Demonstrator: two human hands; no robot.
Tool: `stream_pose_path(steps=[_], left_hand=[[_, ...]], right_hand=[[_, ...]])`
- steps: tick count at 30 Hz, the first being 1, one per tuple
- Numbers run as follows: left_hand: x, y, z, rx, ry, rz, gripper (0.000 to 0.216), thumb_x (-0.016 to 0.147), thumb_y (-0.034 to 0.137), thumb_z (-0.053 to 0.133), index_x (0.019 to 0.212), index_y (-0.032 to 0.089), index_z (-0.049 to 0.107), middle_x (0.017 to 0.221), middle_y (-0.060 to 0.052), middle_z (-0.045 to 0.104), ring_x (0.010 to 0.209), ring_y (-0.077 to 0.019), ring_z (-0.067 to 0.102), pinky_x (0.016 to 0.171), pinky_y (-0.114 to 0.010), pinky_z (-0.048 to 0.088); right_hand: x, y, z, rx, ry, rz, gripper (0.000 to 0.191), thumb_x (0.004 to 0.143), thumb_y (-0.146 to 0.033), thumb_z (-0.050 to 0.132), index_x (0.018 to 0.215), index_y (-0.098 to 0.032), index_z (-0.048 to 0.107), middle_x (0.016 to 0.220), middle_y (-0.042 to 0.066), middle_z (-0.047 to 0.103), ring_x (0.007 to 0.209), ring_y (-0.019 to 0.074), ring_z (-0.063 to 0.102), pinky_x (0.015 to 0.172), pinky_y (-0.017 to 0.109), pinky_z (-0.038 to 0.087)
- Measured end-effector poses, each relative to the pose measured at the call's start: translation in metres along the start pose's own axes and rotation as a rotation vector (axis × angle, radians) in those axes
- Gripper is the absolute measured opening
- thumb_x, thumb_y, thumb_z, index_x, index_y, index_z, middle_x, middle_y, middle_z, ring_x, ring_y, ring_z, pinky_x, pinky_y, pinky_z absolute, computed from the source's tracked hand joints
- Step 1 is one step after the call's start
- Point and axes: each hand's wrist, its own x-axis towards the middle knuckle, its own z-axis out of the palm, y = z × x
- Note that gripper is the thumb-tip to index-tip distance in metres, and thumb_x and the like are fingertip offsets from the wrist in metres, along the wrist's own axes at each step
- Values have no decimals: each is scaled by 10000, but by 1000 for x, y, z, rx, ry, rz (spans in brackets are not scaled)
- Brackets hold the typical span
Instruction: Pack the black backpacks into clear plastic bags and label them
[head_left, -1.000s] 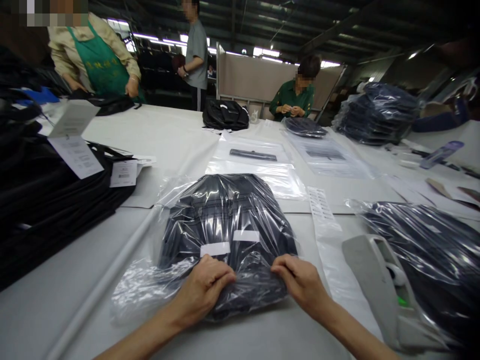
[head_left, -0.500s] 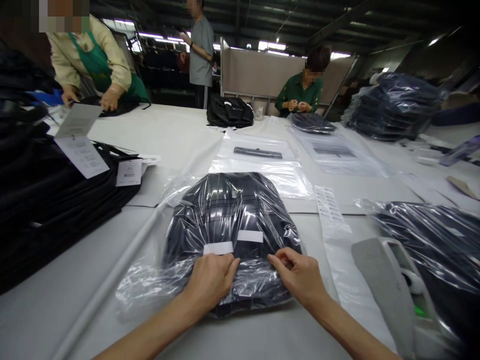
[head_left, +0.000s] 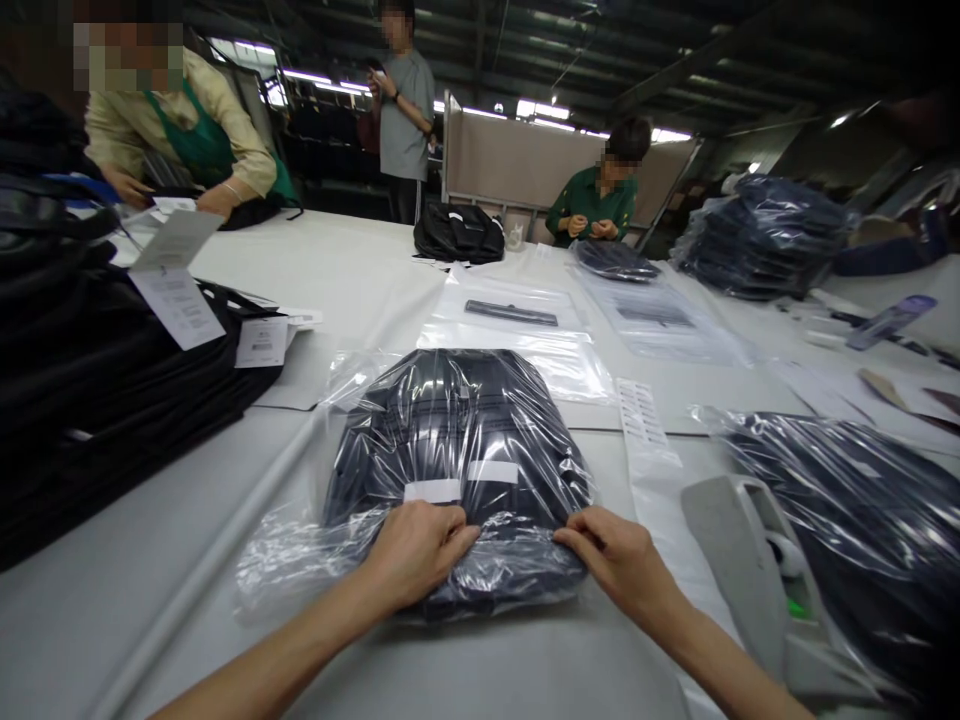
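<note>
From where I sit, I have both hands at the near part of a black bag point(head_left: 480, 425), which lies flat inside a clear plastic bag point(head_left: 277, 575) on the white table point(head_left: 547, 670). The left hand point(head_left: 424, 550) has its thumb and fingers together, clamped on the plastic; the right hand point(head_left: 611, 545) pinches it too, thumb against forefinger, near the black bag's edge. The black bag spreads between and beyond my fingertips, with two white strips point(head_left: 493, 471) showing just past the left fingers. Loose plastic bunches out to the left of that hand.

Right of my right fingers I see a label sheet point(head_left: 642, 412), then a grey tape dispenser point(head_left: 731, 550) and a wrapped bag point(head_left: 870, 490). Well left of my left fingers is a pile of black bags point(head_left: 112, 420) with paper tags point(head_left: 261, 342). Straight ahead of both hands lie flat plastic sleeves point(head_left: 510, 370).
</note>
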Motion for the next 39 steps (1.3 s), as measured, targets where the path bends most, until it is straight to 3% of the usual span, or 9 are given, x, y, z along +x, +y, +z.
stream_pose_path(steps=[4, 8, 12, 16, 20, 24, 26, 31, 39], left_hand=[[-1, 0, 2, -3, 18, -5, 387, 888, 410, 423, 600, 191, 561, 513, 4, 532, 514, -156, 521, 507, -228, 218], [-1, -1, 6, 18, 36, 1, 394, 891, 414, 418, 604, 188, 567, 496, 0, 521, 502, -156, 512, 503, -233, 205], [0, -3, 10, 47, 51, 20, 381, 888, 411, 427, 622, 186, 582, 532, -14, 564, 550, -175, 550, 509, -236, 224], [1, -7, 12, -3, 75, 29, 353, 883, 398, 449, 639, 182, 585, 552, -8, 579, 554, -160, 555, 514, -231, 283], [-13, 1, 3, -25, 389, 172, 138, 831, 320, 581, 843, 186, 613, 814, -37, 649, 754, -183, 575, 683, -278, 395], [-45, 23, 8, 104, 733, 537, 157, 867, 215, 521, 974, 171, 627, 1038, -70, 643, 920, -197, 546, 849, -335, 370], [-55, 28, 25, 216, 670, 598, 277, 894, 285, 471, 1089, 136, 601, 1117, -96, 623, 1032, -221, 528, 902, -335, 364], [-51, 13, 71, 503, 520, 449, 457, 906, 352, 441, 1298, 118, 455, 1290, -160, 511, 1197, -276, 446, 955, -373, 348], [-48, 8, 77, 379, 540, 435, 454, 884, 206, 397, 1332, 274, 429, 1322, -123, 486, 1224, -254, 426, 952, -356, 340]], right_hand=[[-2, -4, -15, -17, 72, 85, 224, 863, -328, 530, 692, -216, 619, 633, -7, 637, 566, 149, 599, 541, 248, 463], [-5, -31, -35, -179, 428, -138, 165, 864, -199, 515, 968, -187, 644, 886, 81, 675, 804, 201, 644, 751, 308, 512], [-6, -60, -18, -197, 162, -556, 315, 866, -126, 491, 1174, -150, 555, 1122, 122, 630, 1067, 219, 570, 918, 360, 475], [-9, -51, 25, -329, -29, -634, 319, 913, -201, 436, 1205, -116, 532, 1208, 124, 595, 1150, 239, 522, 908, 401, 491], [-16, -33, 43, -424, -33, -609, 329, 922, -204, 430, 1233, -146, 519, 1280, 101, 546, 1203, 231, 476, 945, 406, 463], [-19, -29, 42, -416, -40, -629, 341, 924, -186, 404, 1247, -151, 507, 1310, 91, 519, 1233, 226, 445, 961, 401, 445], [-18, -30, 43, -408, -26, -648, 351, 925, -175, 380, 1252, -136, 501, 1315, 96, 513, 1237, 226, 439, 960, 393, 441], [-16, -36, 45, -388, 78, -655, 340, 934, -251, 388, 1181, -78, 546, 1239, 122, 577, 1188, 222, 489, 955, 359, 431], [-26, 6, 10, -628, -18, -565, 525, 888, -451, 469, 1312, -145, 437, 1363, 109, 458, 1265, 250, 393, 1043, 440, 266]])
